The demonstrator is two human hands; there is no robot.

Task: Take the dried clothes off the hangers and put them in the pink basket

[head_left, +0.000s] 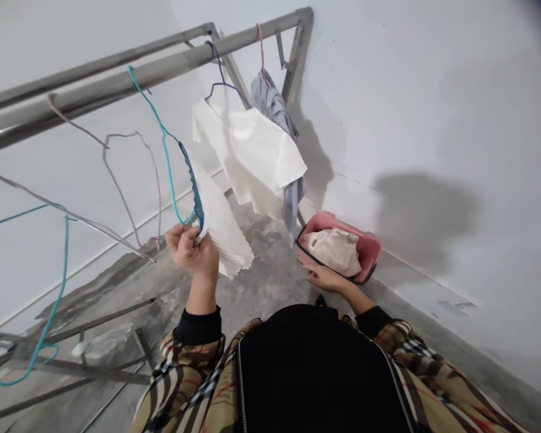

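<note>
My left hand (193, 251) is closed at the near end of a white pleated garment (220, 222) with a gathered blue edge, where the garment meets a turquoise wire hanger (163, 129). That hanger hooks over the metal rail. Low to the right, my right hand (325, 279) has its fingers stretched out along the near side of a pink basket (369, 242) with a dark rim. Whether its fingertips touch the basket I cannot tell. Inside the basket lies a bundled whitish cloth (336, 248).
A white short-sleeved top (250, 150) hangs from a purple hanger (217, 66), beside a grey-blue garment (275, 102) on a pink hanger (261, 51). Bare wire hangers (117, 198) hang at left from the metal rack (171, 63). A white wall (433, 108) stands at right.
</note>
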